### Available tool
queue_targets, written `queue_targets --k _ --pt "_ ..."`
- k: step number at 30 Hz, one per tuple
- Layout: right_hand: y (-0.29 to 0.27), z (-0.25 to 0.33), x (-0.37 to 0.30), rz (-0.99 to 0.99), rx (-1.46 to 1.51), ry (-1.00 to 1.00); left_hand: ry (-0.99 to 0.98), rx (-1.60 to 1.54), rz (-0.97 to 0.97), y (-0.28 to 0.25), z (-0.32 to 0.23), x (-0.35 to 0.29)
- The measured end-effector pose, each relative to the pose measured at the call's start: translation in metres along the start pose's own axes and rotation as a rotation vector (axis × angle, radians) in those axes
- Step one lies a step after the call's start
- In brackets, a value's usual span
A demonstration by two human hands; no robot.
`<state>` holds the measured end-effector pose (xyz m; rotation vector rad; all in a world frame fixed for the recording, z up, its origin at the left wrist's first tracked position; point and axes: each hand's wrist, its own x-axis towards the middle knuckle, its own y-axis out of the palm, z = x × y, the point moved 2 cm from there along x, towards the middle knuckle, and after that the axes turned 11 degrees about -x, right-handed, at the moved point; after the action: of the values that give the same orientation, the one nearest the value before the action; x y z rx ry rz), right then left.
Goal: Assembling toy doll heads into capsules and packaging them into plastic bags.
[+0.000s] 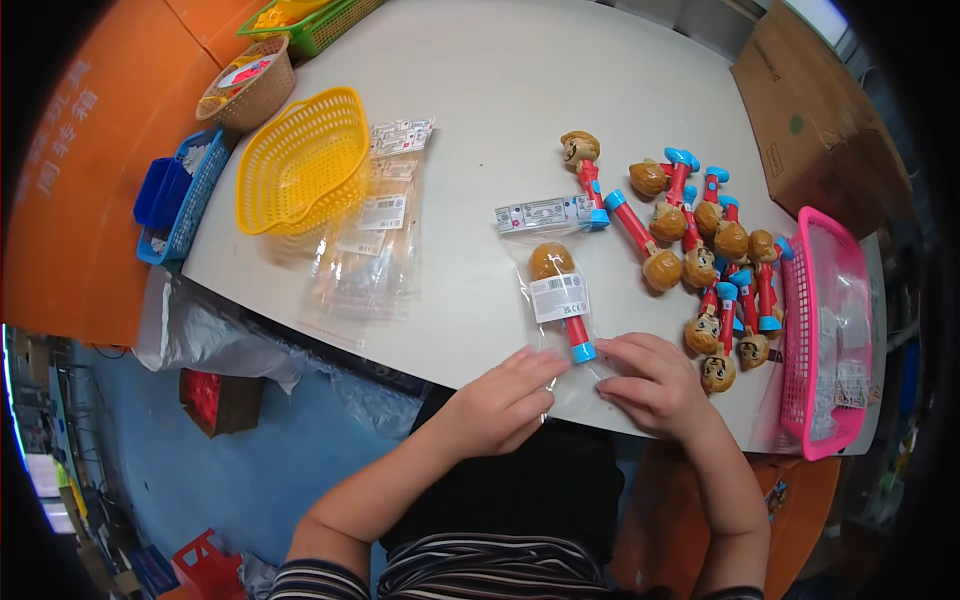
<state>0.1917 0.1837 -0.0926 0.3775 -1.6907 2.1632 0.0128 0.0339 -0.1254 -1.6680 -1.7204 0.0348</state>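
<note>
A clear plastic bag (537,325) with a printed header strip (545,215) lies on the table in front of me. Inside it is a toy figure with a brown head (551,262), a red body and a blue end; a white label (559,298) covers its middle. At the bag's lower left edge, my left hand (505,402) pinches the plastic with fingers together. My right hand (655,385) grips the lower right edge, just beside the figure's blue end; its fingertips partly hide the film. Several similar loose figures (663,270) lie in a cluster to the right.
Flat empty bags (372,268) lie stacked at the left, partly under a yellow basket (305,165). Blue (207,200), tan (262,95) and green (330,28) baskets line the far left edge. A pink basket (800,360) and a cardboard box (815,110) stand at the right.
</note>
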Motion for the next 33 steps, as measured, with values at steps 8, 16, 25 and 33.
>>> queue_targets --k 8,16,25,33 --pt "0.002 0.006 0.005 -0.029 0.004 -0.028 -0.007 0.051 -0.119 -0.003 -0.006 -0.003" --pt "0.007 -0.006 -0.002 0.076 0.376 0.265 -0.255 -0.059 -0.267 -0.011 -0.006 -0.001" --pt "0.01 0.005 0.0 0.29 0.86 0.997 -0.424 -0.086 -0.343 -0.009 -0.007 0.007" --pt "0.005 0.009 0.003 0.033 1.294 1.12 -0.633 -0.6 -0.561 -0.009 -0.013 0.013"
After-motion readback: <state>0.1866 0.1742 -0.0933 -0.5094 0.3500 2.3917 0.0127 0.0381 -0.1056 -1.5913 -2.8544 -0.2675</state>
